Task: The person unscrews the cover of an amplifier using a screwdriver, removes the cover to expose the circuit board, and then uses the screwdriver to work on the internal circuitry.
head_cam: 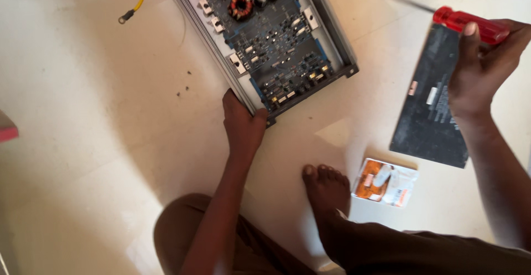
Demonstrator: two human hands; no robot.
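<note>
An opened electronic unit (265, 37) lies on the pale floor, its blue circuit board with capacitors and a copper coil exposed inside a grey metal frame. My left hand (242, 124) grips the near corner of that frame. My right hand (480, 65) is raised at the right and holds a screwdriver by its red handle (470, 25); the thin metal shaft (406, 1) points to the upper left.
A black flat cover plate (428, 114) lies under my right hand. A small orange-and-white packet (385, 182) sits by my bare foot (326, 189). A yellow wire with a ring terminal (135, 4) lies at the top left. Small dark screws (182, 91) dot the floor.
</note>
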